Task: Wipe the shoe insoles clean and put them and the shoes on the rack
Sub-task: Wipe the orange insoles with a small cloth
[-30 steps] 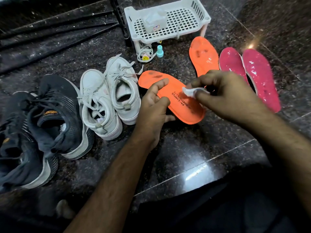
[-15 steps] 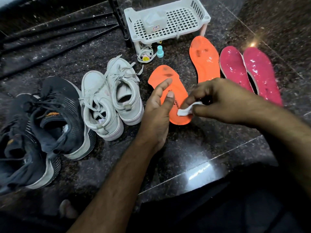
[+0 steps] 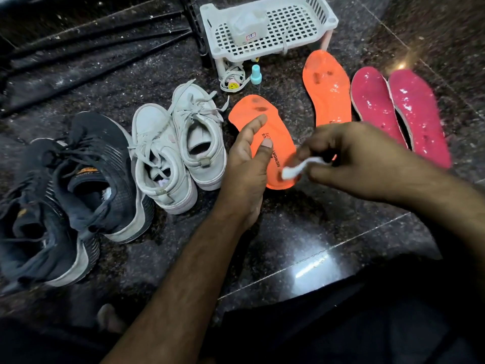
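left hand (image 3: 245,166) steadies orange insole (image 3: 258,122); right hand (image 3: 349,156) pinches wipe (image 3: 298,168)

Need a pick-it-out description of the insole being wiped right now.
Start at the white plastic rack at the top. Just below it, right of the white sneakers, lies an orange insole. Unlike the other orange insole, it lies under the left hand.

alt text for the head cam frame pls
Right hand wipes an orange insole with a white wipe while the left hand holds it on the dark floor; shoes, three more insoles and a white rack lie around.
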Tool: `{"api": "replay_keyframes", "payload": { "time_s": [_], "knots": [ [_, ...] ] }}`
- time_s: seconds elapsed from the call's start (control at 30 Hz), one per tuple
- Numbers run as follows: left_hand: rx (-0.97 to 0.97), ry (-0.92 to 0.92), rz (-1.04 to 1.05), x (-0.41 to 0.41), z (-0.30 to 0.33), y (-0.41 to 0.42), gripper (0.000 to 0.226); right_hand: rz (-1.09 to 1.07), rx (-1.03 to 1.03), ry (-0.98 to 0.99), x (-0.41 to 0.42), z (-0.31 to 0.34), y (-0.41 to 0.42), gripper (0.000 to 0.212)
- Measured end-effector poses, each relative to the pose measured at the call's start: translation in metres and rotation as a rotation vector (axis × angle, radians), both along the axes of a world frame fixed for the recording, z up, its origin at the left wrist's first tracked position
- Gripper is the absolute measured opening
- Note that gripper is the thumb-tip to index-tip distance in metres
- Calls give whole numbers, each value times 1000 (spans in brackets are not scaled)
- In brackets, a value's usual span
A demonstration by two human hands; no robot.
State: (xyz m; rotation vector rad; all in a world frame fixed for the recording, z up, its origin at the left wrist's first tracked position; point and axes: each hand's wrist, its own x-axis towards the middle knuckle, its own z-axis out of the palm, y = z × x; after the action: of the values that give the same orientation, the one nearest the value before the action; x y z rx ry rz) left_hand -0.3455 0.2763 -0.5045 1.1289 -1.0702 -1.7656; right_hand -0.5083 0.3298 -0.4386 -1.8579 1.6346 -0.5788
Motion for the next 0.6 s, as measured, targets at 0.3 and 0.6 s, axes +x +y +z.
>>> {"api": "replay_keyframes", "payload": {
  "time_s": [0.3, 0.6],
  "knots": [
    [21, 28, -1, 3, 0, -2, 42, 119, 133, 91, 2, 5, 3, 22],
    [77, 91, -11, 0, 3, 1, 39, 128, 78, 140, 17, -5, -3, 24]
  ]
}}
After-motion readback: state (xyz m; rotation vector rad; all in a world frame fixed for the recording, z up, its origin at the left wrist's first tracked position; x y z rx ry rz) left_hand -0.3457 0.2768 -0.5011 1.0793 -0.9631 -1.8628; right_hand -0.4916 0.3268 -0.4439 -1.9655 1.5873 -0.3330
